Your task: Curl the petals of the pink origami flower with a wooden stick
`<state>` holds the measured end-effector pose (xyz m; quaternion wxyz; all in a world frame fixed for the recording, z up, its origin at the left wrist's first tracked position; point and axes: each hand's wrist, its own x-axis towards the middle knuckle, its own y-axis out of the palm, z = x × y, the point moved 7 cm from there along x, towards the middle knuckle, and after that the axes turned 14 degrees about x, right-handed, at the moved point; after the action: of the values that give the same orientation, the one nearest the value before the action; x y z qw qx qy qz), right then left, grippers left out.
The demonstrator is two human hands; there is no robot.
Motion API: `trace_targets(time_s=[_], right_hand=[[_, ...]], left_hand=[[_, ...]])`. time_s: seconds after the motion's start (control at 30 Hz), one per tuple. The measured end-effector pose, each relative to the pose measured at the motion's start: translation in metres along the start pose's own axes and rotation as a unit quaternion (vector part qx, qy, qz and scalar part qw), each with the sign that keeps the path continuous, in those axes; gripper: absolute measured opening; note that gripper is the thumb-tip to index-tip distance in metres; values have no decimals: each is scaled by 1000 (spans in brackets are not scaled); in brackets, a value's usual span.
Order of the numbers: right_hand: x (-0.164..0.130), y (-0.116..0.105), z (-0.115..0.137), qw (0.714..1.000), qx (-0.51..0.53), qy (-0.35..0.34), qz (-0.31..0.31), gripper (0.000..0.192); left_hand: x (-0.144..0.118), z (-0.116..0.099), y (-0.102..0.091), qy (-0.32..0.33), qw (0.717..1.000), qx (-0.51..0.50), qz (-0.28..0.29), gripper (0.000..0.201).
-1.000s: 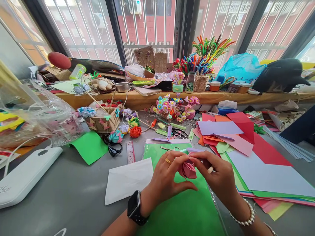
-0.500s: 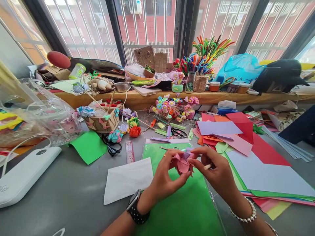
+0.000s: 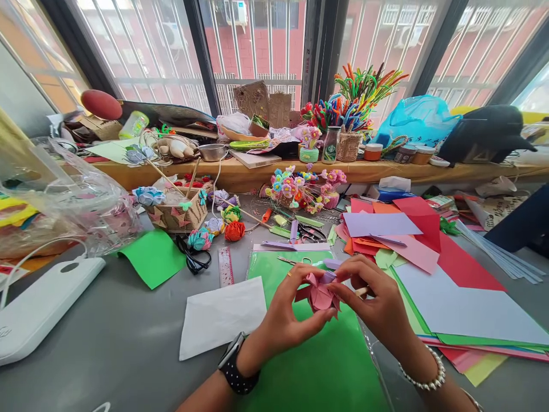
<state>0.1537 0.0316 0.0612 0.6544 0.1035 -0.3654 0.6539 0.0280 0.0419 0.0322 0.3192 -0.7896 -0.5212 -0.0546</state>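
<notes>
Pink paper flower [image 3: 319, 294], light and easily crushed: I pinch it by its base between my left hand [image 3: 285, 312] and right hand [image 3: 377, 303], which also grips a thin stick [image 3: 361, 291].

Round green logo on the small bottle [image 3: 331, 144], its lettering unreadable.

The paper flower [image 3: 319, 294] in my fingers is pink. Under it lies a bright green sheet [image 3: 317, 366] on the grey table [image 3: 107, 355]. To its left is a white sheet [image 3: 221, 315]; a second green sheet [image 3: 154, 257] lies beyond that. My watch [image 3: 235, 366] is black, my bracelet [image 3: 424, 377] pearl white. The paper stack [image 3: 429, 252] shows red, lilac, orange and pink. A blue bag [image 3: 418, 117] sits on the wooden ledge [image 3: 257, 171].
</notes>
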Motion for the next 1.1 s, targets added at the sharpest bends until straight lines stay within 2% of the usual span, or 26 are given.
trace_targets(time_s=[0.4,0.63,0.73,0.83,0.93,1.1], right_hand=[[0,-1,1,1000,10,2,11,9],[1,-1,-3,999,21,7,27,12],[0,4,-5,997,40,25,53,14],[-1,8,-4,996,46,31,73,13],[-1,8,-2,996,37,14,74,11],[-1,5,6,996,41,-32,68,9]], left_hand=[[0,1,2,-10,999,-34,38,32],[-2,2,-1,-13,997,-52,57,43],[0,1,-5,-9,996,-69,64,38],[2,1,-9,-23,997,-57,53,25],[3,0,-12,-23,999,-26,40,15],[3,-4,-14,1,999,10,42,17]])
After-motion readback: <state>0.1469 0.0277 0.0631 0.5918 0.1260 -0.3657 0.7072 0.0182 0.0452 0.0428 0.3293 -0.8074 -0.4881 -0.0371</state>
